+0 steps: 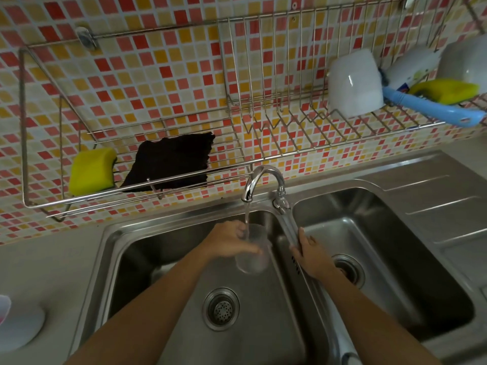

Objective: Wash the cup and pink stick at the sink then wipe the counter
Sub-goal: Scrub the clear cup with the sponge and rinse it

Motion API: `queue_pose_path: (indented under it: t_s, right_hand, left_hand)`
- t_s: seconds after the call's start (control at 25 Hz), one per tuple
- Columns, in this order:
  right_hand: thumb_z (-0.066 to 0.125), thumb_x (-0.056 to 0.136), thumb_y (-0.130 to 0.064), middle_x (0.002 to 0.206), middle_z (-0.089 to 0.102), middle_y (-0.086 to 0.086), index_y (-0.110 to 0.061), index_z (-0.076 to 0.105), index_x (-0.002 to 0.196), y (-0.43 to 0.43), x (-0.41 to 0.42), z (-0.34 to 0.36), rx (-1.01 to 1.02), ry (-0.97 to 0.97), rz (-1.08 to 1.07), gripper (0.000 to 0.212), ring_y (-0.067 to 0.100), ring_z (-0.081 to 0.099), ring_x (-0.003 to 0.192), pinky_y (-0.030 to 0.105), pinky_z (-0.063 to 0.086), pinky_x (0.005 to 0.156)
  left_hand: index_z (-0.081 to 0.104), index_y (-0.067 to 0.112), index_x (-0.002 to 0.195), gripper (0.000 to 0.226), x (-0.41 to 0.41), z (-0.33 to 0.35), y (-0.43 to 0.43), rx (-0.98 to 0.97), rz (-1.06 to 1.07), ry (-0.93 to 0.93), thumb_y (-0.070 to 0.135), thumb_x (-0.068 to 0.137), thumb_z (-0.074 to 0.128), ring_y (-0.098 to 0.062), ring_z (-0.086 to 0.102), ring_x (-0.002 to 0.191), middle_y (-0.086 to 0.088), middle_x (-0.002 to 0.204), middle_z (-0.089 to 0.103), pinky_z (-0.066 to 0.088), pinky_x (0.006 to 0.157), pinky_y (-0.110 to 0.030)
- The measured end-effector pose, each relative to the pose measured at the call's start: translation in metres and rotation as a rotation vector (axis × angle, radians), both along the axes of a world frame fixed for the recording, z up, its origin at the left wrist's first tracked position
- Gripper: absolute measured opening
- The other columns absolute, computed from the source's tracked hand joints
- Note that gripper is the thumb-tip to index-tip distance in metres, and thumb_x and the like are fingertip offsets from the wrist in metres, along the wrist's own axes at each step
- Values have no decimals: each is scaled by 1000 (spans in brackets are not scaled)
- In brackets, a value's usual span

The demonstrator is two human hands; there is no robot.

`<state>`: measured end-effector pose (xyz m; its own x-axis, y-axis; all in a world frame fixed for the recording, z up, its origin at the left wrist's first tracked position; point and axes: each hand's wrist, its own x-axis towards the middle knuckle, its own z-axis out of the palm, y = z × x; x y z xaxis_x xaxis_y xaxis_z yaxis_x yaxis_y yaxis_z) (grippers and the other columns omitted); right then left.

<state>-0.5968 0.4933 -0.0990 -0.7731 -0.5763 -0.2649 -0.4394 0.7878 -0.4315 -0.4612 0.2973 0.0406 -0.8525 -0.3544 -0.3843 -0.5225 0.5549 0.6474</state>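
A clear cup (pixel 253 259) is held over the left sink basin (pixel 184 325), under the running faucet (pixel 259 181); water streams into it. My left hand (pixel 232 241) grips the cup from its left side. My right hand (pixel 311 254) rests on the steel divider between the two basins, its fingers lying along the ridge. No pink stick can be made out; a pink-white edge (pixel 4 308) shows at the far left of the counter.
A wire wall rack (pixel 131 185) holds a yellow sponge (pixel 92 171) and a dark cloth (pixel 171 160). The dish rack at right carries a white cup (pixel 354 83), a blue brush (pixel 432 108) and another yellow sponge (pixel 445 90). A white round lid (pixel 21 327) lies on the left counter.
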Motion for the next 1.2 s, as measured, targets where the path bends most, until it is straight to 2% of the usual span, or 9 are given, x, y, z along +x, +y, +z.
queue_pose_path:
  t_s: [0.16, 0.32, 0.44, 0.56, 0.68, 0.96, 1.04, 1.12, 1.2]
  right_hand:
    - [31, 95, -50, 139, 46, 17, -13, 5, 149, 3, -3, 4, -7, -32, 30, 70, 34, 40, 129, 48, 35, 106]
    - [33, 95, -50, 133, 51, 18, -16, 4, 149, 6, -6, 6, -26, -62, 28, 71, 36, 44, 125, 48, 37, 105]
    - [34, 95, -48, 126, 57, 18, -14, 2, 149, 5, -5, 10, -34, -87, 55, 71, 32, 55, 112, 44, 44, 98]
    - [34, 98, -42, 139, 47, 17, -12, 1, 149, 4, 0, 13, -80, -121, 43, 68, 32, 53, 117, 40, 42, 100]
    - [30, 98, -41, 151, 31, 15, -10, 0, 149, 3, 7, 8, -107, -105, 34, 66, 33, 44, 127, 44, 37, 105]
    - [27, 99, -39, 153, 24, 13, -11, 1, 149, -1, 11, 4, -119, -89, -1, 63, 33, 43, 128, 47, 39, 103]
    - [26, 99, -40, 153, 23, 12, -13, 1, 149, -1, 11, 3, -108, -87, -6, 62, 33, 43, 128, 48, 39, 103]
    - [25, 99, -40, 153, 23, 11, -13, 2, 149, -1, 12, 1, -97, -71, -11, 61, 34, 45, 126, 47, 40, 101]
    - [25, 99, -40, 153, 24, 10, -13, 3, 149, 0, 12, 1, -96, -57, -26, 61, 34, 45, 126, 47, 41, 101]
  left_hand:
    - [54, 23, 120, 68, 4, 4, -6, 18, -17, 47, 37, 60, 84, -12, 57, 101, 6, 113, 59, 41, 67, -13]
    - [54, 24, 121, 68, 5, 5, -2, 40, -49, 66, 34, 61, 85, -10, 57, 102, 5, 116, 60, 43, 75, -17]
    - [51, 24, 126, 72, 8, 6, -1, 74, -63, 67, 33, 62, 84, -9, 56, 104, 8, 121, 59, 42, 80, -19]
    - [50, 23, 129, 77, 8, 3, 1, 66, -42, 111, 33, 61, 85, -8, 56, 105, 8, 121, 58, 43, 80, -17]
    - [51, 27, 126, 73, 9, 7, 2, 109, -36, 134, 30, 62, 85, -6, 58, 102, 10, 118, 58, 43, 75, -12]
    - [52, 26, 124, 68, 11, 9, -1, 90, -44, 137, 26, 64, 84, -6, 54, 102, 13, 111, 57, 40, 73, -11]
    - [49, 23, 129, 76, 11, 8, -1, 75, -35, 167, 29, 63, 85, -7, 53, 107, 10, 118, 57, 42, 79, -13]
    - [48, 22, 132, 81, 12, 7, 0, 92, -43, 170, 33, 61, 85, -9, 55, 111, 8, 124, 57, 46, 89, -22]
    - [50, 24, 129, 77, 11, 7, 1, 73, -57, 179, 32, 61, 86, -8, 57, 107, 9, 120, 58, 46, 90, -24]
